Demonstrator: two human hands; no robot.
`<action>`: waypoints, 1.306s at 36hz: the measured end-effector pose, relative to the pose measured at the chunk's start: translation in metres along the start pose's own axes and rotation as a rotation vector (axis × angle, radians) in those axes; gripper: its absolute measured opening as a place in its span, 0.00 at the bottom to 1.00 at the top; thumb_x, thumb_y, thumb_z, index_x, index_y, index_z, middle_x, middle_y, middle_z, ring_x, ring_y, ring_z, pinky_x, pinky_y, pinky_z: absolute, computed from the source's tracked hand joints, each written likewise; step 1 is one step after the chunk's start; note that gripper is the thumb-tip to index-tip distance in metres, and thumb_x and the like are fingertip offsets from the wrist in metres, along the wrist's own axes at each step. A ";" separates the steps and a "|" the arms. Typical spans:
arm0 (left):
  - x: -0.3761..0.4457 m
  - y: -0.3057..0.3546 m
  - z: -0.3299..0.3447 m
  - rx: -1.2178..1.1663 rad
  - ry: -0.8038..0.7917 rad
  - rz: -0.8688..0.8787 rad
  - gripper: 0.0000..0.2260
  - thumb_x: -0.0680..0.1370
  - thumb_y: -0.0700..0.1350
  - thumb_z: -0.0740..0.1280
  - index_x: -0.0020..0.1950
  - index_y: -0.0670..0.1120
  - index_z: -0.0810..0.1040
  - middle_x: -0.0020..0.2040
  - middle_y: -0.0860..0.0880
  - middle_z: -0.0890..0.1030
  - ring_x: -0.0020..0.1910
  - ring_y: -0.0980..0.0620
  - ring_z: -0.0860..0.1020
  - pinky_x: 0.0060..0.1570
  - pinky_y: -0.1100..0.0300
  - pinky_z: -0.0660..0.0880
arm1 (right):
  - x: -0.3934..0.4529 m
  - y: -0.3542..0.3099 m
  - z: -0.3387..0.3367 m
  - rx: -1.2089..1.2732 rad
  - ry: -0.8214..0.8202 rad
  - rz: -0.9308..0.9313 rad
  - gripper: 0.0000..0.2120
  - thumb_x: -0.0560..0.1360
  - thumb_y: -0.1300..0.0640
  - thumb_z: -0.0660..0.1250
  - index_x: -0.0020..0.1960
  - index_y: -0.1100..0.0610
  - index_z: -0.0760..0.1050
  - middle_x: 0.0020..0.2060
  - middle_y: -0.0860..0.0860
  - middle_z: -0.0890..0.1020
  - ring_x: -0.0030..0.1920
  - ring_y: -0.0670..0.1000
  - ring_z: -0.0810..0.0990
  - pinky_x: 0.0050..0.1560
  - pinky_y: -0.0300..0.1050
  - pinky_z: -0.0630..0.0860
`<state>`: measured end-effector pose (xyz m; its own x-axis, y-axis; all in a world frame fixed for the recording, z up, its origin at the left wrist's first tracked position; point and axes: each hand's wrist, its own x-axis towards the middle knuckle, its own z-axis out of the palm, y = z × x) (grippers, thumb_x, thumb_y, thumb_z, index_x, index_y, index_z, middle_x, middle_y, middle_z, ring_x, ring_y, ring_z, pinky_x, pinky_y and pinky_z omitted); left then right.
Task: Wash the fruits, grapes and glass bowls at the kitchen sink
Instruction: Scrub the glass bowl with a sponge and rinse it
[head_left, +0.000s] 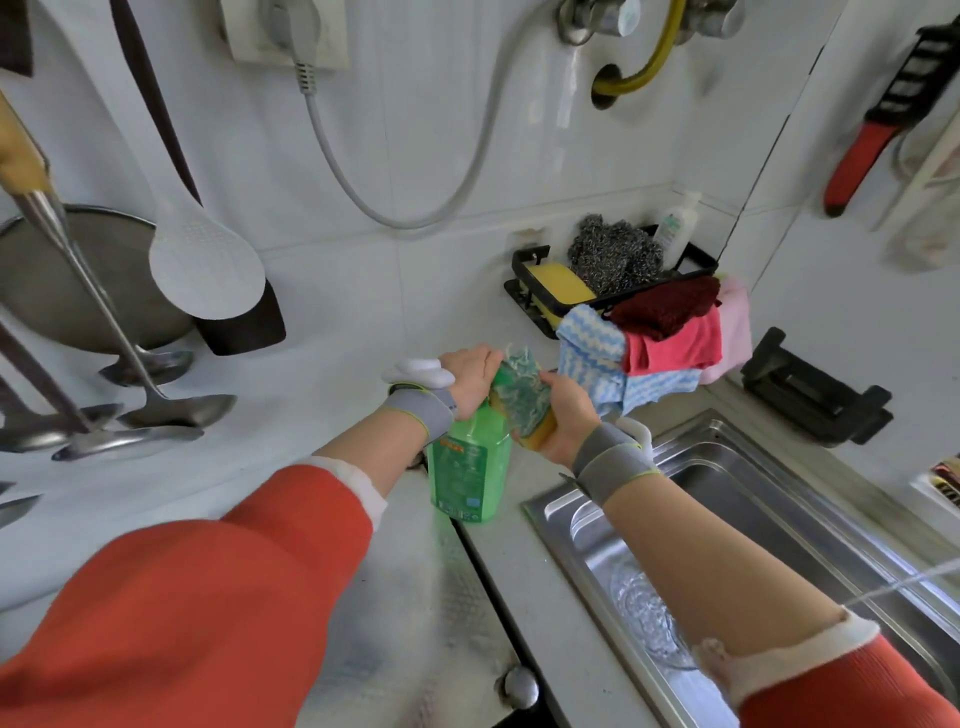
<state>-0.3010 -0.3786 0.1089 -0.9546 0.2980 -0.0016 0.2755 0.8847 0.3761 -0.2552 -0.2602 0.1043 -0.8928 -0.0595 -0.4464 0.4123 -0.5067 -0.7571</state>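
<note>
I am standing at a pale countertop (545, 597) that runs along a white tiled wall (415, 156), with a stainless steel sink (753, 499) set into it on my right. A patterned glass bowl (644, 618) lies in the sink basin, partly hidden by my right forearm. On the wall above the sink's far corner a black wire rack (535, 280) holds a yellow sponge (561, 280), a steel wool scourer (613, 254) and a small white bottle (675, 223), and several cloths (665, 332), blue-striped, dark red, pink, hang over its front rail. To my left ladles (171, 405) and a white rice paddle (205, 265) hang against the wall. A grey cable (415, 218) loops down from a wall socket (285, 31), and a red-handled knife (872, 140) hangs on the right-hand wall.

A green dish soap bottle (465, 467) stands on the counter just left of the sink. My left hand (470, 376) sits on top of it, fingers curled down over the pump head. My right hand (566, 415) holds a green-and-yellow scrubbing sponge (522, 397) tilted right against the top of the bottle, fingers wrapped behind it and thumb at its upper edge. Both wrists wear grey bands, and my red sleeves are pushed up my forearms.
</note>
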 end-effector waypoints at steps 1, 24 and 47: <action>0.000 0.001 -0.006 0.046 0.001 0.018 0.18 0.85 0.47 0.47 0.63 0.39 0.70 0.59 0.38 0.75 0.59 0.38 0.73 0.55 0.52 0.66 | -0.002 0.000 -0.002 -0.007 0.018 0.005 0.20 0.83 0.58 0.47 0.41 0.62 0.73 0.24 0.55 0.81 0.21 0.49 0.79 0.19 0.34 0.71; -0.038 0.145 0.150 -0.860 -0.520 0.027 0.05 0.76 0.42 0.69 0.51 0.44 0.76 0.44 0.45 0.77 0.34 0.50 0.78 0.27 0.61 0.79 | -0.133 0.022 -0.205 0.146 0.327 -0.001 0.29 0.78 0.37 0.54 0.58 0.59 0.80 0.53 0.59 0.82 0.51 0.58 0.79 0.56 0.53 0.74; -0.073 0.313 0.279 -0.662 -0.703 0.139 0.04 0.72 0.39 0.73 0.45 0.41 0.85 0.40 0.43 0.84 0.41 0.47 0.82 0.46 0.54 0.81 | -0.127 0.058 -0.413 0.289 0.869 0.019 0.25 0.79 0.39 0.55 0.58 0.59 0.74 0.61 0.61 0.78 0.55 0.58 0.80 0.56 0.60 0.78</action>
<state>-0.1134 -0.0231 -0.0314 -0.5739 0.7205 -0.3892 0.0564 0.5089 0.8590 -0.0435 0.0737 -0.0801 -0.3878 0.5384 -0.7481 0.2601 -0.7147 -0.6492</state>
